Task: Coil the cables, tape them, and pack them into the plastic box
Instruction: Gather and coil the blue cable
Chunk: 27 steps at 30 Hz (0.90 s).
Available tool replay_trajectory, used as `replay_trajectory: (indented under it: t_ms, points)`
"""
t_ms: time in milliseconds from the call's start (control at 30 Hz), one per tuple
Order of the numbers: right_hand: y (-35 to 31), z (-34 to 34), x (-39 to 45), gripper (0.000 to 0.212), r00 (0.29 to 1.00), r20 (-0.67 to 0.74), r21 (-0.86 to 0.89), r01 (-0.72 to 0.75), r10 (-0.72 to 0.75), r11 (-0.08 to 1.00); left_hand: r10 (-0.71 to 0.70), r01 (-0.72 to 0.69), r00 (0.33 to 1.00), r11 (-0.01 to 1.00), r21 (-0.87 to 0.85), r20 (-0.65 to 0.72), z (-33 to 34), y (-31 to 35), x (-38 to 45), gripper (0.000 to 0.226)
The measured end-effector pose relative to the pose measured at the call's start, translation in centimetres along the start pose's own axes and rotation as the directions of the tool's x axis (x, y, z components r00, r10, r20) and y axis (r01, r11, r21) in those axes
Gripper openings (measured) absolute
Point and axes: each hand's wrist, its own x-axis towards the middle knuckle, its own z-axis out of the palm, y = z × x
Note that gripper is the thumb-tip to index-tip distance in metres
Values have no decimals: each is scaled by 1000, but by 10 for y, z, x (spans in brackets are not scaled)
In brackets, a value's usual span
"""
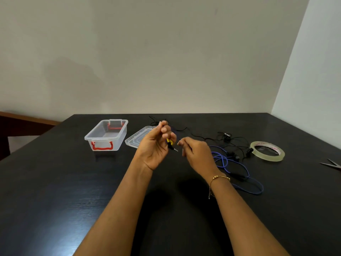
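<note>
Pinching the plug end of a thin blue cable [224,161] with a yellow collar and small metal jack, the left hand [154,146] is raised above the dark wooden table [73,182], fingers curled shut around that end. It probably holds the end up as the fixed anchor to start winding loops around. Right hand [195,154] sits just beside it, palm down, fingertips bunched near the plug; cannot tell whether they actually grip the cord or are only reaching in, too blurred.

Rest of the blue cable lies loose in open loops on the table, right of the hands, running past the right wrist with its gold bracelet [220,177]. So coiling looks barely begun. Thin black earphone cable [227,137] is strewn farther back, tangled, not coiled.

Clear plastic box with red latch handles [106,134] stands open on the left, nothing visible inside. Its clear lid [137,138] lies flat between box and hands, partly hidden by the left hand; off, likely so packing needs no extra step. Roll of clear tape [267,151] lies flat at right, near the black cable, within right-hand reach. Metal scissors [332,164] show at the right frame edge, cut off.

Taping and packing not yet done.
</note>
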Motion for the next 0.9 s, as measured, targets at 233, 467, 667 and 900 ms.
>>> replay_trajectory:
  t_ms: [233,467,667,900]
  points:
    - [-21,6,-7,30,923,385,-115,71,-21,991,276,-312,905,948,-64,-323,-7,0,11,32]
    - [-15,2,-4,25,968,130,-190,236,-214,953,441,-230,869,761,607,-224,-17,0,10,31]
    - [-12,-6,-1,32,948,-117,-214,268,-297,939,106,-6,993,509,861,-56,-16,-12,3,28]
    - [-1,-16,4,14,938,-285,-46,192,-197,980,-135,129,988,433,892,-77,-2,-12,-4,35]
